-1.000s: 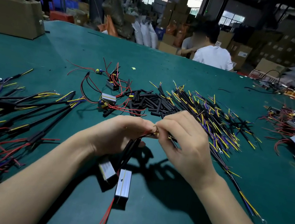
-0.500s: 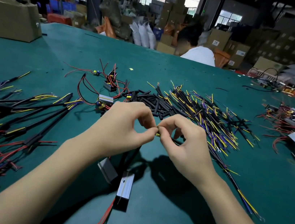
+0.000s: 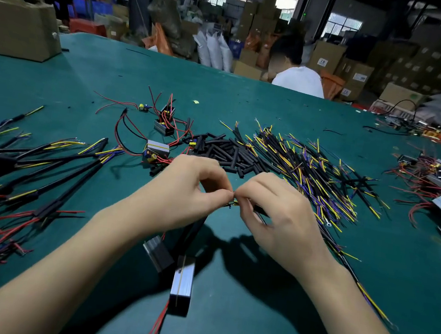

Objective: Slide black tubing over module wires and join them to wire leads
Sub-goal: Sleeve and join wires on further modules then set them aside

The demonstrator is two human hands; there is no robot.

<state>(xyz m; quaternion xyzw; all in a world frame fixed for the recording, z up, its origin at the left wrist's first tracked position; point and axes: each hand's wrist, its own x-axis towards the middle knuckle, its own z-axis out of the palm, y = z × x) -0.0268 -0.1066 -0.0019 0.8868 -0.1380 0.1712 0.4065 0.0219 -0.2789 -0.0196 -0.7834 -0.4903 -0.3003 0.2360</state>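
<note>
As before, both hands [image 3: 182, 189] pinch the wire joint [image 3: 232, 203] together.

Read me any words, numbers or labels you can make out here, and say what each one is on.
"18": white label on a cardboard box behind the seated person.
Labels on other boxes: too blurred to read.
Modules near the hands: no readable print.
</note>
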